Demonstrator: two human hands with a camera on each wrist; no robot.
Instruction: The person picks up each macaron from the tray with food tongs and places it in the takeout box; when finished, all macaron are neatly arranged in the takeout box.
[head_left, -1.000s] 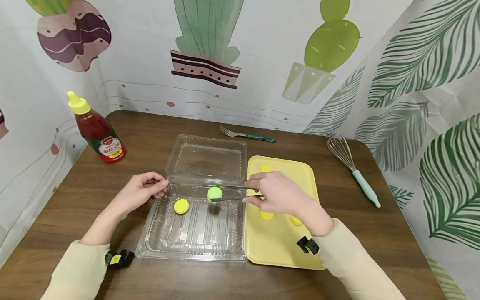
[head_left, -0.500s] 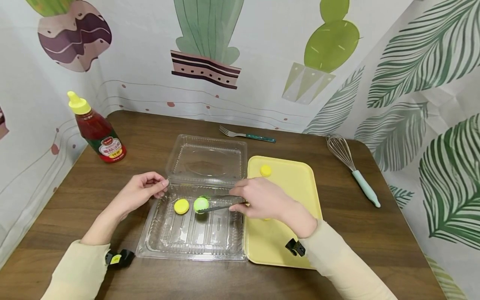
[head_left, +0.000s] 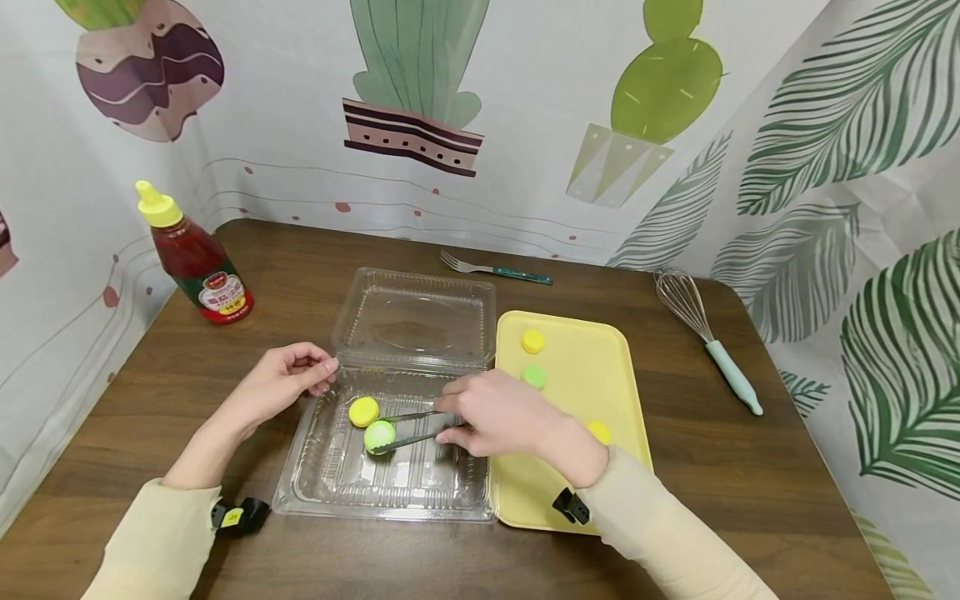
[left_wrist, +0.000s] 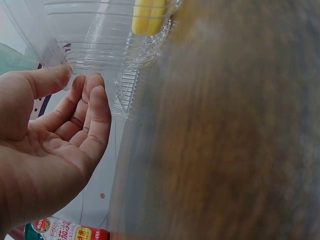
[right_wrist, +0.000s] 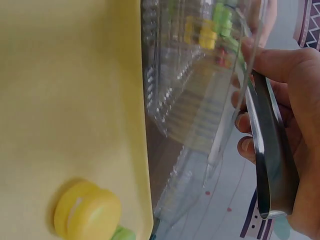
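A clear plastic clamshell container (head_left: 390,512) lies opened on the table. My left hand (head_left: 281,385) pinches its left edge near the hinge; the left wrist view has thumb (left_wrist: 52,80) and fingers at the rim. My right hand (head_left: 498,414) grips metal tongs (head_left: 412,440), also seen close in the right wrist view (right_wrist: 270,150). Between the tongs' tips is a green macaron (head_left: 379,437), low inside the container. Just behind it, to the left, sits a yellow macaron (head_left: 363,412). Whether the green one touches the container floor, I cannot tell.
Right of the container is a yellow tray (head_left: 585,358) bearing a green macaron (head_left: 535,377) and yellow macarons (head_left: 533,341). Behind lies a fork (head_left: 495,270). A whisk (head_left: 705,337) lies far right, and a ketchup bottle (head_left: 201,265) stands at the back left.
The right hand has carried the green macaron in the tongs leftward and toward the near side, to beside the yellow macaron. The left hand has stayed at the container's edge.
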